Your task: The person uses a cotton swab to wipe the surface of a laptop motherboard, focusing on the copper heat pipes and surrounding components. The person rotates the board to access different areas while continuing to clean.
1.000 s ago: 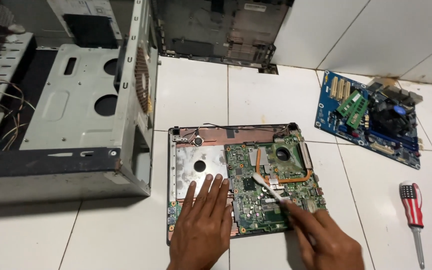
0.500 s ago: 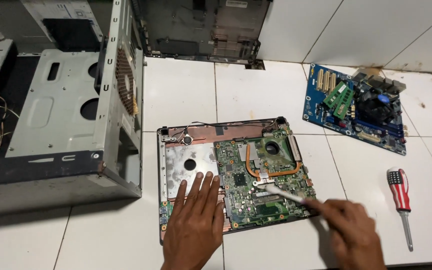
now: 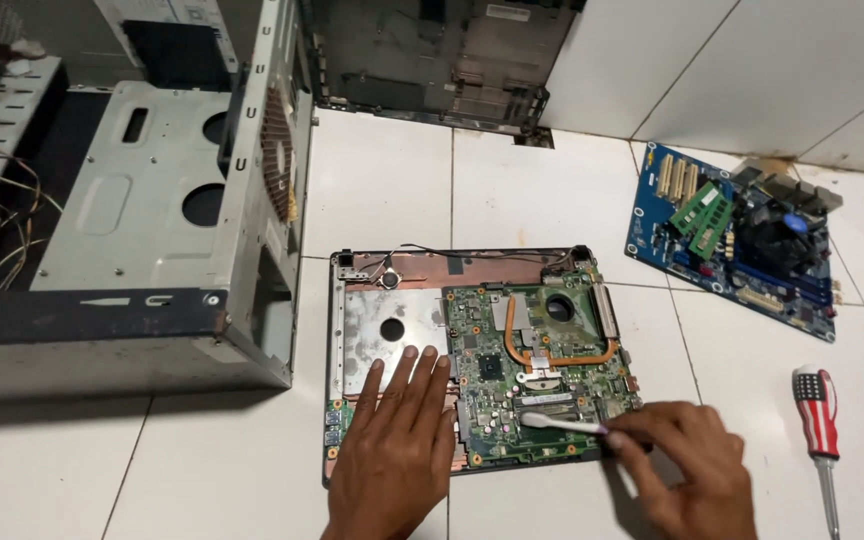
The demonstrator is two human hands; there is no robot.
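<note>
The left hand (image 3: pixel 397 450) lies flat, fingers spread, steadying the opened black laptop base (image 3: pixel 337 330) on the white tiled floor (image 3: pixel 202 460), while the right hand (image 3: pixel 687 470), at four o'clock, pinches a white toothbrush (image 3: pixel 557 424) whose head rests on the green circuit board (image 3: pixel 512 370).

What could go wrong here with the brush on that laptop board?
1. The right hand drags a white brush across the green laptop board; the bristles might snag small parts or push dust under chips.
2. The left hand presses bare on the laptop base at the board's edge, so static or skin oil could reach it.
3. The blue motherboard and screwdriver lie loose on the floor tiles, easy to knock or step on.
</note>
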